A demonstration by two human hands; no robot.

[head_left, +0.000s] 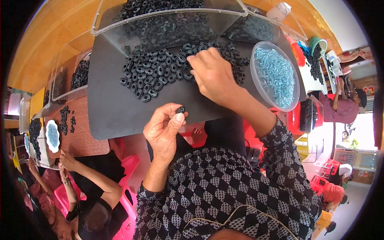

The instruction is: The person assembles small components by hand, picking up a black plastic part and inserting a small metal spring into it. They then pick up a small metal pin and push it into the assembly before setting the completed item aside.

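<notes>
My left hand (163, 130) pinches a small black plastic part (181, 109) between thumb and fingertips, just off the table's near edge. The part has a round opening facing up. My right hand (213, 74) is over a pile of similar black parts (150, 72), its fingers bent down among them. Whatever those fingers grip is hidden. To the right of that hand, a round clear tub (298, 86) holds many tiny shiny light-blue pieces (276, 76), too small to name surely. The pile and tub rest on a dark grey table (108, 96).
A large clear plastic bin (168, 13) with more black parts stands at the far side. Left, a co-worker's hands (68, 162) are by a brown table (88, 132) with a white dish (52, 136). Red stools (252, 136) and other people are around.
</notes>
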